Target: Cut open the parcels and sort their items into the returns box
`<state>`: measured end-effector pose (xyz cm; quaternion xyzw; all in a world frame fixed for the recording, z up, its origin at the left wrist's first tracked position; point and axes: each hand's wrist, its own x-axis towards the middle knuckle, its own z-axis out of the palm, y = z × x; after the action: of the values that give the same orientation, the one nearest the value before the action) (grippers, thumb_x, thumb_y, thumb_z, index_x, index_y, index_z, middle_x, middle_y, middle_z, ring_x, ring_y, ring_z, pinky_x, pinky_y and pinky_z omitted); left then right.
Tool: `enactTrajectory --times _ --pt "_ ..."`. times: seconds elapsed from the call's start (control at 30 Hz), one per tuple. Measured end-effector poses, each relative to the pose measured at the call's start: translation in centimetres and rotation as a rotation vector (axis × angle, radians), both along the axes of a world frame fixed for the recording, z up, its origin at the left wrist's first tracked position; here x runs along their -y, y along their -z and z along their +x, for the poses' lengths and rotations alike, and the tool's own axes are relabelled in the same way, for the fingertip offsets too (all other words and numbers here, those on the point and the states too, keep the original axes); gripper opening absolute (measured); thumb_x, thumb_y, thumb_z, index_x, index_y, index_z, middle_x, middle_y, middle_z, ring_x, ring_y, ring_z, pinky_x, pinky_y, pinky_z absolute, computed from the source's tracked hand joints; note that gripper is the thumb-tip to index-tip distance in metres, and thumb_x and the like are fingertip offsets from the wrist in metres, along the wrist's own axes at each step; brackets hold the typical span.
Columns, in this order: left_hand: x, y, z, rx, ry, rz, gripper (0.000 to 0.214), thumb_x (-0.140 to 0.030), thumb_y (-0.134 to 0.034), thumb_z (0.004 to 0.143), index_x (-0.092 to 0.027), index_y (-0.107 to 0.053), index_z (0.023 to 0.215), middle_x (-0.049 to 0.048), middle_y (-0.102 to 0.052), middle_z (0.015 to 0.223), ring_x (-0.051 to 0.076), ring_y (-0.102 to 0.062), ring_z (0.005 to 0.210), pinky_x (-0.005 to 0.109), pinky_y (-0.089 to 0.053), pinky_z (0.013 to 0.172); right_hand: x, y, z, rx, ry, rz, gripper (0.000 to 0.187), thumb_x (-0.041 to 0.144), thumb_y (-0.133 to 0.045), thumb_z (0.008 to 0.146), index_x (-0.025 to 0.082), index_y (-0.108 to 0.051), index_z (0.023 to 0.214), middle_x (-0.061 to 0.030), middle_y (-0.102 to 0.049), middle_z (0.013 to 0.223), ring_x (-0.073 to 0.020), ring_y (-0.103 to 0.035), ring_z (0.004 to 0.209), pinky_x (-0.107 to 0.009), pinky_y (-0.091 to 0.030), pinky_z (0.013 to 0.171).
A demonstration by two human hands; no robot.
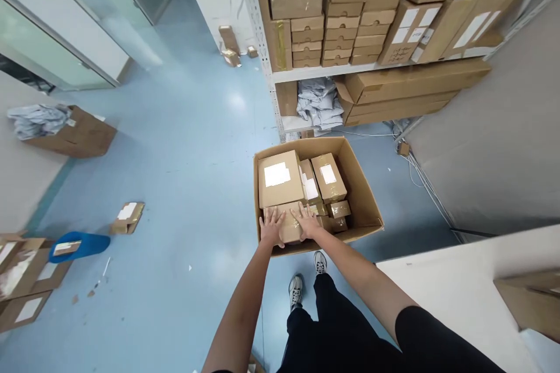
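In front of my feet stands a large open cardboard box [363, 192] with several smaller cartons inside. My left hand [272, 226] lies with spread fingers on the left part of a small carton [291, 226] at the box's near side. On the same carton's right part rests my right hand [307, 221], its fingers also spread. Behind it sits a bigger carton [280, 179] with a white label. To the right are a narrow labelled carton [310, 182], a taller labelled carton [329, 178] and a small taped box [340, 208].
A shelf rack [306, 74] filled with cartons stands beyond the box. At right is a white table [433, 285]. A carton with grey bags [87, 131], a blue bin [94, 243] and a flattened carton [126, 217] are on the floor at left.
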<state>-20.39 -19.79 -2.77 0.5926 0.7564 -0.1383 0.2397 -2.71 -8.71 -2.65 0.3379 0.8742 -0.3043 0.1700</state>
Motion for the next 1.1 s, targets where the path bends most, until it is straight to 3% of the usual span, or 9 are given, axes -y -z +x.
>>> enactTrajectory --times 0.1,0.23,0.3,0.43,0.57,0.77,0.93,1.1 --pt "1.6 0.1 0.8 -0.014 -0.107 0.018 0.151 -0.043 -0.099 0.042 -0.040 -0.011 0.165 0.0084 0.008 0.175 0.052 0.009 0.156 0.076 -0.024 0.117 0.1 1.3 -0.2 0.036 -0.011 -0.067 0.153 0.022 -0.099 0.037 0.043 -0.016 0.165 -0.0082 0.044 0.162 -0.0496 -0.020 0.154 -0.049 -0.042 0.113" --pt "3.6 0.4 2.0 0.036 -0.131 0.080 0.143 -0.032 -0.096 0.048 -0.036 -0.015 0.166 0.0098 0.009 0.175 0.058 -0.003 0.154 0.066 -0.038 0.114 2.9 2.0 0.8 -0.024 -0.028 -0.028 0.144 0.011 -0.093 0.047 0.041 -0.017 0.165 -0.0111 0.040 0.163 -0.0408 -0.057 0.134 -0.038 -0.054 0.099" --pt "3.9 0.4 2.5 0.054 -0.115 0.109 0.140 -0.029 -0.094 0.050 -0.037 -0.016 0.166 0.0087 0.009 0.176 0.059 -0.005 0.154 0.066 -0.039 0.113 4.2 1.9 1.4 -0.055 -0.036 0.018 0.139 0.006 -0.088 0.053 0.041 -0.015 0.165 -0.0100 0.036 0.165 -0.0396 -0.059 0.131 -0.038 -0.054 0.096" --pt "3.7 -0.3 2.7 0.074 -0.114 0.118 0.135 -0.030 -0.091 0.055 -0.040 -0.014 0.165 0.0058 0.012 0.176 0.058 -0.006 0.154 0.068 -0.036 0.113 4.8 0.6 1.6 -0.013 -0.022 0.009 0.137 0.005 -0.083 0.064 0.043 0.003 0.165 -0.0069 0.034 0.167 -0.0441 -0.046 0.140 -0.045 -0.050 0.102" --pt "3.5 -2.7 2.9 0.082 -0.107 0.138 0.139 -0.034 -0.093 0.054 -0.041 -0.011 0.165 0.0059 0.011 0.176 0.059 -0.008 0.153 0.068 -0.035 0.112 3.9 -2.6 2.0 -0.025 -0.030 -0.010 0.137 0.008 -0.083 0.067 0.045 0.007 0.163 -0.0041 0.032 0.169 -0.0467 -0.038 0.145 -0.049 -0.045 0.107" --pt "5.1 -8.3 4.8 0.070 -0.036 0.323 0.131 -0.041 -0.093 0.056 -0.036 -0.021 0.165 0.0071 0.001 0.176 0.059 -0.011 0.152 0.067 -0.037 0.112 5.4 -9.4 4.9 -0.087 -0.017 0.135 0.134 0.010 -0.085 0.066 0.047 -0.002 0.164 -0.0034 0.030 0.170 -0.0454 -0.047 0.137 -0.048 -0.049 0.102" --pt "6.7 -12.9 7.7 0.057 0.110 0.511 0.129 -0.044 -0.092 0.060 -0.036 -0.019 0.166 0.0050 -0.003 0.176 0.058 -0.006 0.153 0.067 -0.036 0.112 8.7 -14.7 9.6 -0.160 0.112 0.279 0.128 0.014 -0.086 0.068 0.046 -0.008 0.165 -0.0014 0.022 0.172 -0.0456 -0.045 0.138 -0.050 -0.048 0.104" --pt "4.9 -17.4 12.8 0.142 0.358 0.687 0.124 -0.046 -0.090 0.066 -0.035 -0.018 0.166 0.0067 -0.007 0.176 0.058 -0.003 0.153 0.068 -0.036 0.111 12.1 -19.3 16.3 -0.139 0.368 0.452 0.127 0.009 -0.083 0.069 0.045 -0.009 0.165 0.0008 0.019 0.173 -0.0454 -0.046 0.137 -0.052 -0.047 0.104"
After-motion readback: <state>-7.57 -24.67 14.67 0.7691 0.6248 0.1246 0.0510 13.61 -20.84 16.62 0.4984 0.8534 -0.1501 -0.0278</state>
